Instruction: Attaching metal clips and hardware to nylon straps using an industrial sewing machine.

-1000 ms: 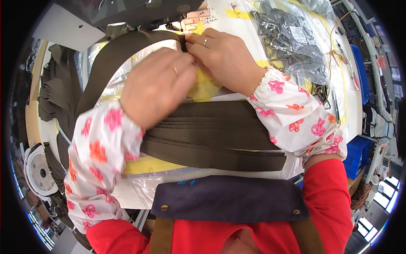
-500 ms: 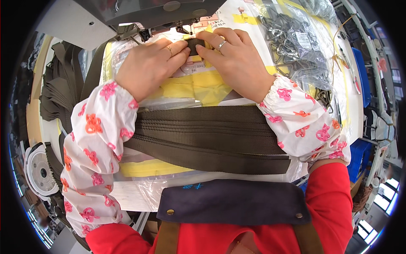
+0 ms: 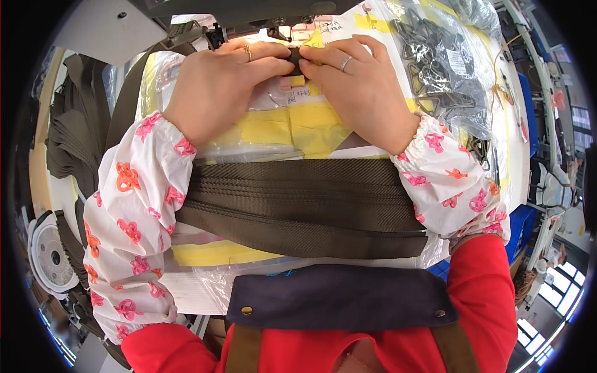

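Right in front of the sewing machine [image 3: 239,13], the person has a dark strap [image 3: 296,62] held between the two hands, with a short piece showing between the fingertips: the left hand [image 3: 214,90] has thumb and forefinger drawn narrow at its left edge, the right hand [image 3: 360,87] likewise at its right. Nearer the person lies a strap bundle [image 3: 305,202], with bagged metal rings [image 3: 438,71] far right.
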Tool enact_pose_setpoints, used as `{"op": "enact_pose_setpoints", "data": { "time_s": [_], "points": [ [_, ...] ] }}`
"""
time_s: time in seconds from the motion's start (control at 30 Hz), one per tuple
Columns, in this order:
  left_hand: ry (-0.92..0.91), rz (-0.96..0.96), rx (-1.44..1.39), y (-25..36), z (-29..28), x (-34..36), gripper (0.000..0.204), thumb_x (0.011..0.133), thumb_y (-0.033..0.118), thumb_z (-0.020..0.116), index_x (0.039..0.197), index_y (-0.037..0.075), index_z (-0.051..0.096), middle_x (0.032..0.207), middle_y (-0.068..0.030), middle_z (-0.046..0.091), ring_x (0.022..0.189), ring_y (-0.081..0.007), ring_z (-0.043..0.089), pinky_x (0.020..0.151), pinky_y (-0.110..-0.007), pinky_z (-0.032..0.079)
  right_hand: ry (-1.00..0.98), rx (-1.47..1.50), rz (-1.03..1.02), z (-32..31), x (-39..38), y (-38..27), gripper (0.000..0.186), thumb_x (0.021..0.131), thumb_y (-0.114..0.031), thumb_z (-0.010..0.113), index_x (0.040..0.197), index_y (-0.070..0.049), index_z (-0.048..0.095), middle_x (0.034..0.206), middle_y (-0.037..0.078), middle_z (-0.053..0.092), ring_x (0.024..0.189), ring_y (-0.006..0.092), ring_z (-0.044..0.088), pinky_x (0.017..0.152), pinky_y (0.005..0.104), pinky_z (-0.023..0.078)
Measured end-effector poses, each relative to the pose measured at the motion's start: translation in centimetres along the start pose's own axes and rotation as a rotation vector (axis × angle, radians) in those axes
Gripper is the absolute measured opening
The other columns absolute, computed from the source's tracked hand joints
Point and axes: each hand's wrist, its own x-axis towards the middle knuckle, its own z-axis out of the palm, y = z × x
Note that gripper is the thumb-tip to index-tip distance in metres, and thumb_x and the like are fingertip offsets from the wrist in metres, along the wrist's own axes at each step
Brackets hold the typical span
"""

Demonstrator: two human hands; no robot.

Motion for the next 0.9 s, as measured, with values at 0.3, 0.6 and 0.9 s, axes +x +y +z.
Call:
{"op": "enact_pose_setpoints", "data": {
  "time_s": [0.3, 0.6, 0.9],
  "points": [
    [-0.029, -0.039, -0.084, -0.7, 0.5, 0.0, 0.033, 0.072, -0.002, 0.053, 0.100, 0.010, 0.062, 0.109, -0.0025, 0.060, 0.086, -0.0247, 0.059, 0.074, -0.033, 0.048, -0.043, -0.048, -0.033, -0.1, 0.2, 0.5, 0.019, 0.073, -0.013, 0.055, 0.090, -0.011, 0.064, 0.093, -0.001, 0.062, 0.091, 0.0158, 0.055, 0.096, 0.0496, 0.031],
    [0.129, -0.088, -0.082, 1.9, 1.4, -0.7, 0.035, 0.066, 0.000, 0.062, 0.100, 0.009, 0.062, 0.108, -0.0158, 0.051, 0.099, -0.0338, 0.048, 0.086, -0.040, 0.040, -0.075, -0.084, 0.008, -0.8, -0.1, -0.6, 0.021, 0.072, -0.012, 0.054, 0.091, -0.008, 0.063, 0.105, 0.001, 0.060, 0.093, 0.0164, 0.054, 0.098, 0.0548, 0.028],
    [0.032, -0.142, -0.036, 1.5, 1.2, -0.9, 0.027, 0.072, 0.006, 0.063, 0.099, 0.004, 0.062, 0.108, -0.0149, 0.057, 0.103, -0.0304, 0.053, 0.087, -0.040, 0.041, -0.101, -0.047, 0.027, -1.0, 0.5, -0.8, 0.017, 0.073, -0.011, 0.055, 0.088, -0.009, 0.062, 0.104, 0.001, 0.060, 0.091, 0.0156, 0.054, 0.100, 0.0555, 0.025]
  ]
}}
